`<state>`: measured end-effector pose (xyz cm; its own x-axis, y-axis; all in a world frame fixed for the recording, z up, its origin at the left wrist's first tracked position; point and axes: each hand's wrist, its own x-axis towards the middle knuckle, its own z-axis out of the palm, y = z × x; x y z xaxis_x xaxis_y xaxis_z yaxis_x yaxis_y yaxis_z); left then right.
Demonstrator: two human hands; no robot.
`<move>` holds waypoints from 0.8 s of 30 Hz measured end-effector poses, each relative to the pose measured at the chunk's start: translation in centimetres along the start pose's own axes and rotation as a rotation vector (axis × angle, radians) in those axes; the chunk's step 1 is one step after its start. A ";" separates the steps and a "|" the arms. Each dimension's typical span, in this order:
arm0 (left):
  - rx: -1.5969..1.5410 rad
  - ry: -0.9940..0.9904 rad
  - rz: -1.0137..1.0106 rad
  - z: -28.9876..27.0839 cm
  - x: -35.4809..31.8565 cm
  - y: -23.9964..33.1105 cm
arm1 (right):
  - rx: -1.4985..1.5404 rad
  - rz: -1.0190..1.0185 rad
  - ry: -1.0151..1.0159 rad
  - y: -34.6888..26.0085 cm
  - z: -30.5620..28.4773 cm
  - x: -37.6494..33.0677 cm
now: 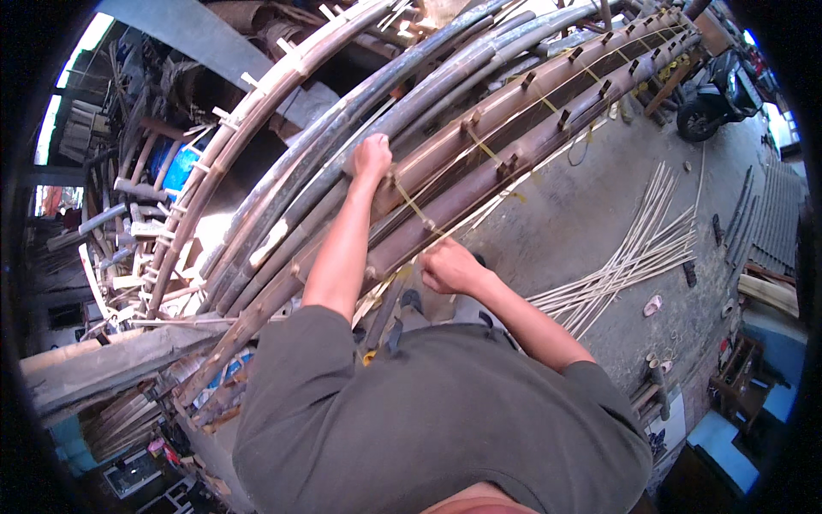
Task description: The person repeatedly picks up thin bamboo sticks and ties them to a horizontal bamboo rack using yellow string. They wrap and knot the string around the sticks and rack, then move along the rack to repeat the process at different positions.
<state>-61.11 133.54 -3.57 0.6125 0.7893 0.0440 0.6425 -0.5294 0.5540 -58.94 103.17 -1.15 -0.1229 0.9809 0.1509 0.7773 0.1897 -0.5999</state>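
Two long brown bamboo poles [454, 199] run side by side from lower left to upper right, with short pegs standing up along them. A thin yellow strip [414, 206] crosses the gap between the poles. At its far end my left hand [371, 157] is closed in a fist beside the far pole. My right hand [447, 267], also in a fist, is by the near pole at the strip's near end. Both hands appear to grip the strip, though the parts inside my fingers are hidden. More yellow ties [485, 147] cross the poles farther up.
Thick grey curved poles [411, 111] lie beyond, and a pale curved bamboo frame with pegs [218, 154] is at left. Thin bamboo strips [629, 248] lie crossed on the floor at right. A motorbike [717, 103] stands at the far right.
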 end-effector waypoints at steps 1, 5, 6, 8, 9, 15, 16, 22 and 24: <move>-0.001 -0.035 0.033 -0.6 -0.9 -1.3 | 0.000 0.017 0.025 -1.8 0.8 -0.1; -0.013 0.005 -0.013 -8.3 -7.5 -0.2 | 0.487 0.142 -0.045 -5.7 5.0 0.3; 0.033 -0.013 -0.073 -10.3 -10.2 0.0 | 0.741 0.182 -0.117 -5.8 7.6 0.2; 0.186 -0.137 -0.131 -12.5 -15.6 -3.4 | 1.711 0.845 -0.093 -8.6 8.1 1.3; 0.294 -0.255 -0.114 -11.7 -18.0 -6.6 | 1.920 0.869 0.229 -8.7 9.0 2.0; -0.125 0.037 -0.067 -6.5 -25.2 -5.7 | 1.109 0.496 0.690 -16.1 4.0 13.8; -0.213 0.213 0.069 -4.4 -25.9 -8.3 | 0.876 0.220 0.394 -16.7 2.6 15.6; -0.115 -0.189 -0.134 -8.7 -24.1 -3.2 | -0.341 0.394 0.149 -3.5 5.4 21.1; -0.168 -0.118 -0.050 -8.1 -24.3 -5.1 | 0.629 0.148 -0.089 -4.0 1.8 21.2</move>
<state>-83.00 119.63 -0.71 0.6380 0.7660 -0.0795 0.5934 -0.4232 0.6847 -65.79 123.24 3.00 -0.1139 0.9933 -0.0186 0.2839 0.0146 -0.9587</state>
